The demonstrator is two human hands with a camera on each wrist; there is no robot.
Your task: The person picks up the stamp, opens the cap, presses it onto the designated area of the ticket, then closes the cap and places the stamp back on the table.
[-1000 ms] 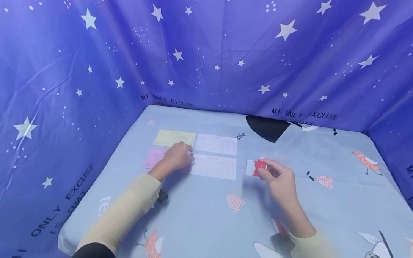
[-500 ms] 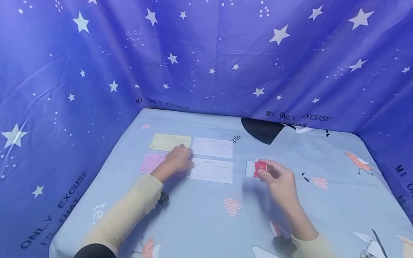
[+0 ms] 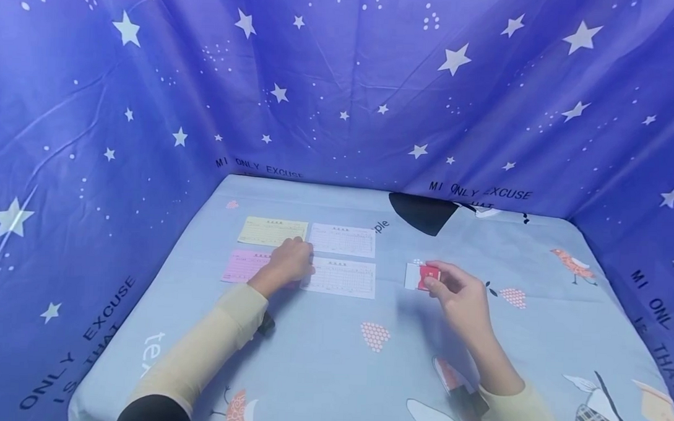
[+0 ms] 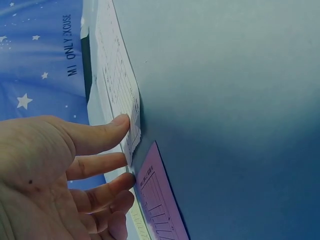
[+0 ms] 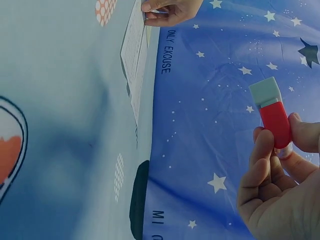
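Two by two on the grey-blue cloth [image 3: 320, 365]: yellow slip [image 3: 270, 232] far left, far white slip [image 3: 343, 240] far right, pink slip [image 3: 244, 267] near left, near white slip [image 3: 347, 279] near right. Gap shows in the far row; near-row seam is partly behind the left hand [image 3: 290, 261], so can't call touching or apart there. All print-up, likely spread so each reads without shuffling.

Left hand: thumb on the near white slip's left end, index at its ragged edge, reads as a pinch. Paper bows there in the left wrist view; end grip probably steadies the sheet and leaves most print uncovered. Other fingers bent, close to the pink slip.

Right hand [image 3: 462, 295]: gripping an eraser-like block [image 3: 423, 278] by its red sleeve [image 5: 276, 125], between thumb and fingers. Block is right of the near white slip, held up off the cloth, pale end [image 5: 265, 92] facing the slips. Sleeve grip presumably keeps that end bare. Starry curtain [image 3: 319, 67] behind.
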